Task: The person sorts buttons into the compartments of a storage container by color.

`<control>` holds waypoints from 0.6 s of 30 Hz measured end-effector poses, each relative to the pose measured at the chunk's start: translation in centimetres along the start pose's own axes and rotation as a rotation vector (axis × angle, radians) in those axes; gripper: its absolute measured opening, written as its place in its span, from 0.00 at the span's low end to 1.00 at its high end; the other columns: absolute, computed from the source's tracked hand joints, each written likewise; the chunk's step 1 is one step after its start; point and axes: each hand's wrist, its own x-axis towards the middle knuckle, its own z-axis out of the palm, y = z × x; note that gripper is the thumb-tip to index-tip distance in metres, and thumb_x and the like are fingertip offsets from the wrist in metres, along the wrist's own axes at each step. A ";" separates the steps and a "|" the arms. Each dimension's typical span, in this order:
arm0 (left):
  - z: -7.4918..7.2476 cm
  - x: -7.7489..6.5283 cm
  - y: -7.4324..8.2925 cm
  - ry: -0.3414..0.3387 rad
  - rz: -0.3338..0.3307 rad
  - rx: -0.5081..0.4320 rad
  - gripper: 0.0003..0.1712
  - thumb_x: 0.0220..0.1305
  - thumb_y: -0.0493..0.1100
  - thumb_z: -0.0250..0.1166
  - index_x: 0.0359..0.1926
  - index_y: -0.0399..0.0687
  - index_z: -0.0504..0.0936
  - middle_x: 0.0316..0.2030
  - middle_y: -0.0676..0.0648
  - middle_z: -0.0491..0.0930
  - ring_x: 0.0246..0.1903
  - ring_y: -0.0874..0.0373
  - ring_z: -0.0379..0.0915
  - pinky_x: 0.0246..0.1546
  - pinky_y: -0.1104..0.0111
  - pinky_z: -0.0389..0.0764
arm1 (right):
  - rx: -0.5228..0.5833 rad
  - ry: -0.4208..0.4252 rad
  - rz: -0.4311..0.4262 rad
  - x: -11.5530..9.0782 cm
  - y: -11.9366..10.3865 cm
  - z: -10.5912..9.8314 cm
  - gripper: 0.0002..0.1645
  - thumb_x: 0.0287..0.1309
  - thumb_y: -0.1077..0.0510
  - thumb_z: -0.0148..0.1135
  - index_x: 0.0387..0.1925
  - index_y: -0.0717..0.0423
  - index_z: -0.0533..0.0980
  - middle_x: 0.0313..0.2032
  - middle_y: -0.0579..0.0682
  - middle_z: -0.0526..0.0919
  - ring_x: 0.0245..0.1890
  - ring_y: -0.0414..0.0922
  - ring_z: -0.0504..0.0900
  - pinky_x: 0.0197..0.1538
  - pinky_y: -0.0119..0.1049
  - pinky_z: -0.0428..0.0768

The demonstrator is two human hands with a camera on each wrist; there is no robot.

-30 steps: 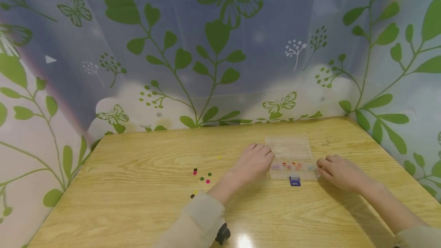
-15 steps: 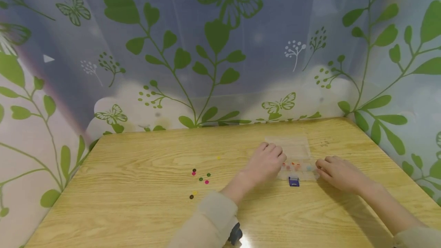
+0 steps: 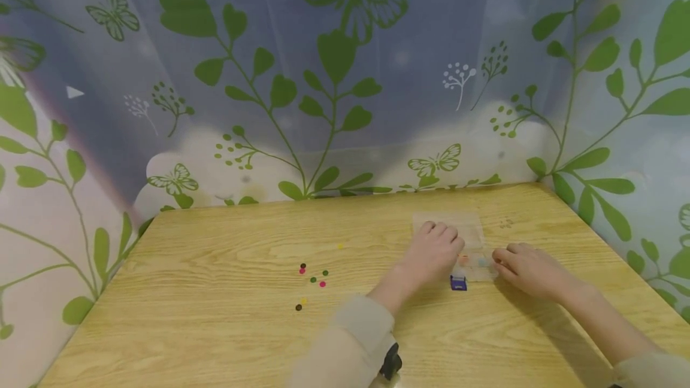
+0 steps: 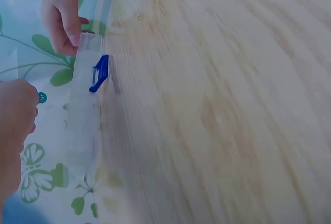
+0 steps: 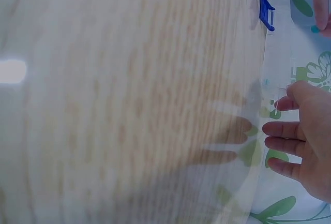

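Note:
A clear plastic compartment box lies with its lid swung back, and a blue latch sticks out at the front. My left hand hovers over its left part, covering several compartments. Between that hand's thumb and fingers is a small teal button with holes, pinched at its edge. At the box's right end, my right hand holds the end wall with thumb and forefinger, the other fingers loosely bent. Reddish pieces and pale blue ones show in the uncovered compartments.
Several loose buttons lie left of the box on the wooden table, among them black, pink, green and yellow. Small clear bits sit behind the right hand. A printed curtain hangs behind the table.
My left hand has moved rightward over the box, from its left end toward the middle, covering more compartments. The right hand has stayed at the right end.

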 end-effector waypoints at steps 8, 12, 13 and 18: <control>0.8 1.4 1.5 -0.013 -0.044 -0.049 0.11 0.70 0.51 0.48 0.45 0.61 0.76 0.44 0.60 0.72 0.45 0.65 0.65 0.48 0.71 0.64 | 0.004 0.002 -0.009 0.1 0.1 0.0 0.06 0.58 0.58 0.60 0.29 0.48 0.70 0.23 0.40 0.65 0.23 0.38 0.64 0.24 0.33 0.63; 1.1 1.8 1.9 -0.008 -0.066 -0.074 0.11 0.70 0.49 0.48 0.44 0.61 0.77 0.41 0.60 0.72 0.42 0.65 0.65 0.47 0.71 0.65 | 0.010 -0.007 0.002 0.1 0.0 -0.1 0.04 0.58 0.58 0.60 0.30 0.49 0.71 0.24 0.41 0.68 0.24 0.38 0.65 0.25 0.34 0.65; 1.1 1.9 1.9 -0.009 -0.073 -0.084 0.11 0.69 0.49 0.49 0.44 0.61 0.77 0.41 0.60 0.73 0.41 0.65 0.65 0.46 0.70 0.65 | 0.012 -0.010 0.005 0.1 0.0 -0.1 0.04 0.58 0.58 0.60 0.31 0.49 0.72 0.24 0.41 0.68 0.24 0.38 0.66 0.25 0.34 0.65; 1.3 2.2 2.0 -0.017 -0.102 -0.109 0.10 0.69 0.49 0.50 0.44 0.61 0.77 0.40 0.60 0.73 0.40 0.65 0.65 0.46 0.71 0.65 | 0.013 -0.016 0.009 0.1 -0.1 -0.3 0.03 0.58 0.58 0.59 0.32 0.50 0.72 0.25 0.41 0.69 0.24 0.38 0.66 0.25 0.34 0.66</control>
